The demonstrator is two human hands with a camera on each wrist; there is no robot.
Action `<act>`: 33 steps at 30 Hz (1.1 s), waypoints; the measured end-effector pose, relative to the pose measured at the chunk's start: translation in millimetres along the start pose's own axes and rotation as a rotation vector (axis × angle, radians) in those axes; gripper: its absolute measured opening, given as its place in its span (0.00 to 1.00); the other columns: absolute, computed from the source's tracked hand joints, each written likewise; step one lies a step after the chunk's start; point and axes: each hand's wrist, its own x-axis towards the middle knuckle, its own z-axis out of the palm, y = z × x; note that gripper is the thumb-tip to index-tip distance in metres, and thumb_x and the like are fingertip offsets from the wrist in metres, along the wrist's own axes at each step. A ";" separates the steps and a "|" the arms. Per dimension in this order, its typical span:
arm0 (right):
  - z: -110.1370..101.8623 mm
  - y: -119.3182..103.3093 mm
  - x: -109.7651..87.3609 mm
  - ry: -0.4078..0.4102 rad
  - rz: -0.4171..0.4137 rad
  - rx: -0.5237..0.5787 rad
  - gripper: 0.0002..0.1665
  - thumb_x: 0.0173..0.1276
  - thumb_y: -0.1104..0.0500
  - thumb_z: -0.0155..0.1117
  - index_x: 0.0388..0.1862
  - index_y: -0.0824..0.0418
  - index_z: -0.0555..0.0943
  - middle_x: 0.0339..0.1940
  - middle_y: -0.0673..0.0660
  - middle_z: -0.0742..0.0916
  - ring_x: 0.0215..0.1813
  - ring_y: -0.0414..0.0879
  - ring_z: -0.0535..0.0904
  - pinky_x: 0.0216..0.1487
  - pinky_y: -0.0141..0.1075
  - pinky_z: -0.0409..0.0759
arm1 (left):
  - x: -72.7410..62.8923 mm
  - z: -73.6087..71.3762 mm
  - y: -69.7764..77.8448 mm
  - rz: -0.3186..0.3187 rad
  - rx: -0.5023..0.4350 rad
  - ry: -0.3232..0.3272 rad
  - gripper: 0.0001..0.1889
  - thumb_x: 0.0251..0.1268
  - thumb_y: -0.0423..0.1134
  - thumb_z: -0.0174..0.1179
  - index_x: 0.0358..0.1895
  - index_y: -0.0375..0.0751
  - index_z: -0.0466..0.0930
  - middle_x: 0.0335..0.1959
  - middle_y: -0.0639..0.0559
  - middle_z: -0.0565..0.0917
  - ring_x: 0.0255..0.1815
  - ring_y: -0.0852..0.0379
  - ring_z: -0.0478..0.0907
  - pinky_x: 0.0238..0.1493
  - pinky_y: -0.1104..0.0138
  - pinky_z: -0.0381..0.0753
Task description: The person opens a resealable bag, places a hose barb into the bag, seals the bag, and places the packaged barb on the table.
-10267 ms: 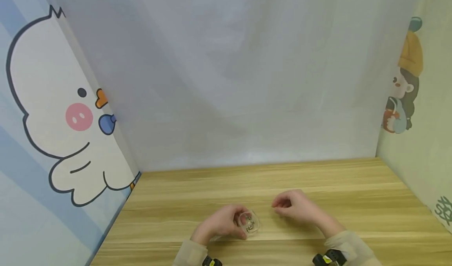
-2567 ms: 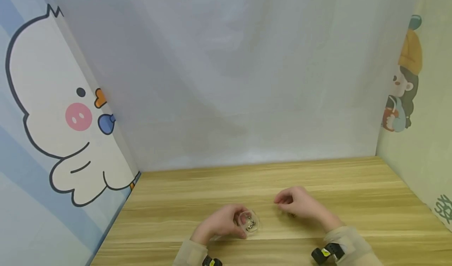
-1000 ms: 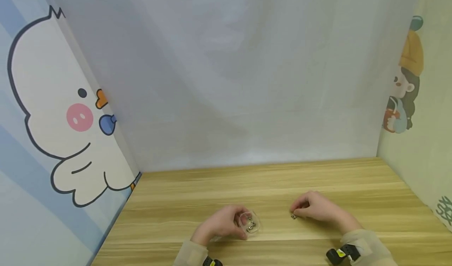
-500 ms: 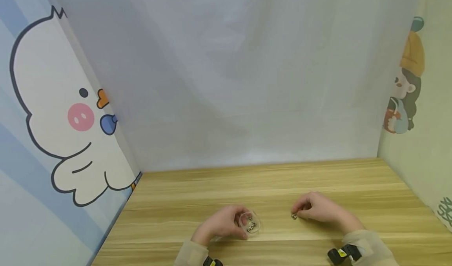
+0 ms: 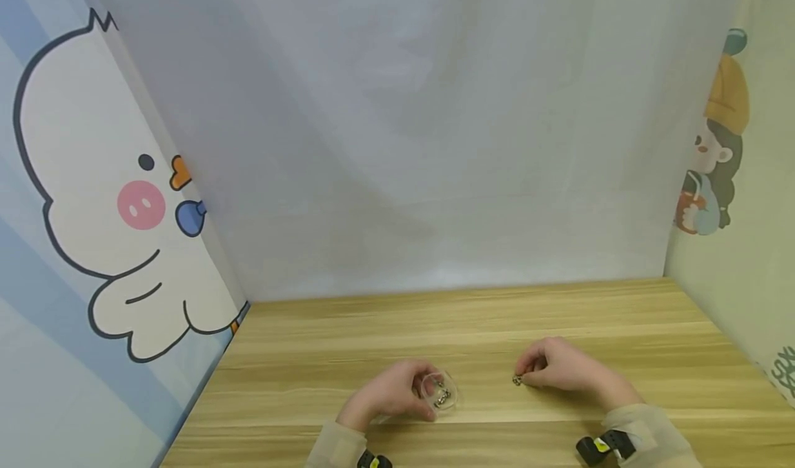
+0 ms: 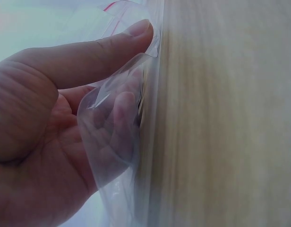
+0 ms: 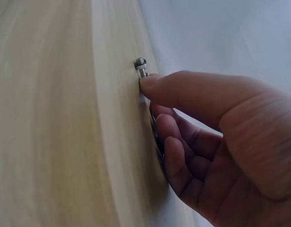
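Observation:
My left hand (image 5: 394,391) grips a clear plastic bag (image 6: 118,196) with a red seal line, its mouth spread into a round opening. Through the plastic, the curled fingers show in the left wrist view. Several small metal screws (image 5: 442,400) lie within the bag. To the right, my right hand (image 5: 559,366) rests low at the table, thumb and forefinger brought together on a few small metal screws (image 5: 517,379). A shiny rounded screw head (image 7: 141,62) sticks out just beyond the thumb tip in the right wrist view; the forefinger's contact is hidden there.
The wood-grain table (image 5: 348,330) runs back to a pale grey cloth (image 5: 435,178). A cartoon-printed panel (image 5: 81,143) borders the left side, and a greenish printed panel (image 5: 758,261) the right. Black straps with small devices (image 5: 605,447) sit on both wrists.
My right hand was nearer the bag earlier and has moved right to the small screws on the table. Over the last half second it barely shifts. The left hand and bag stay put.

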 end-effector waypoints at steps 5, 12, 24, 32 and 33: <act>0.0 -0.8 -0.8 0.001 0.003 -0.011 0.04 0.68 0.63 0.74 0.38 0.54 0.90 0.32 0.44 0.88 0.33 0.37 0.80 0.35 0.32 0.79 | -1.2 0.3 1.8 0.006 -0.005 0.001 0.28 0.48 0.26 0.83 0.54 0.41 0.85 0.38 0.56 0.83 0.36 0.63 0.78 0.41 0.69 0.80; 0.5 -2.1 -2.3 0.003 0.014 -0.011 0.04 0.68 0.64 0.74 0.38 0.54 0.89 0.31 0.45 0.87 0.33 0.37 0.79 0.35 0.32 0.79 | -2.3 0.4 3.6 0.003 -0.002 0.005 0.27 0.48 0.25 0.83 0.53 0.41 0.85 0.38 0.56 0.83 0.36 0.63 0.78 0.42 0.69 0.80; 0.9 -3.2 -3.7 0.004 0.027 -0.037 0.04 0.68 0.63 0.75 0.37 0.53 0.89 0.30 0.45 0.86 0.32 0.38 0.78 0.35 0.32 0.79 | -2.4 -0.4 5.0 0.007 -0.002 -0.005 0.27 0.49 0.25 0.83 0.54 0.40 0.85 0.37 0.55 0.83 0.35 0.63 0.77 0.40 0.70 0.79; 0.8 -3.9 -3.7 0.011 0.020 -0.056 0.04 0.68 0.63 0.75 0.36 0.54 0.88 0.30 0.44 0.85 0.32 0.37 0.78 0.35 0.32 0.79 | -2.7 -0.4 5.2 0.014 -0.003 0.000 0.28 0.48 0.24 0.83 0.54 0.40 0.84 0.38 0.55 0.83 0.36 0.62 0.78 0.41 0.69 0.79; 0.7 -4.2 -3.8 0.010 0.018 -0.055 0.04 0.68 0.63 0.75 0.36 0.54 0.88 0.30 0.44 0.85 0.32 0.37 0.78 0.35 0.32 0.79 | -2.7 -0.3 5.0 0.014 -0.002 0.002 0.28 0.48 0.24 0.83 0.54 0.40 0.84 0.38 0.55 0.83 0.36 0.63 0.78 0.41 0.69 0.79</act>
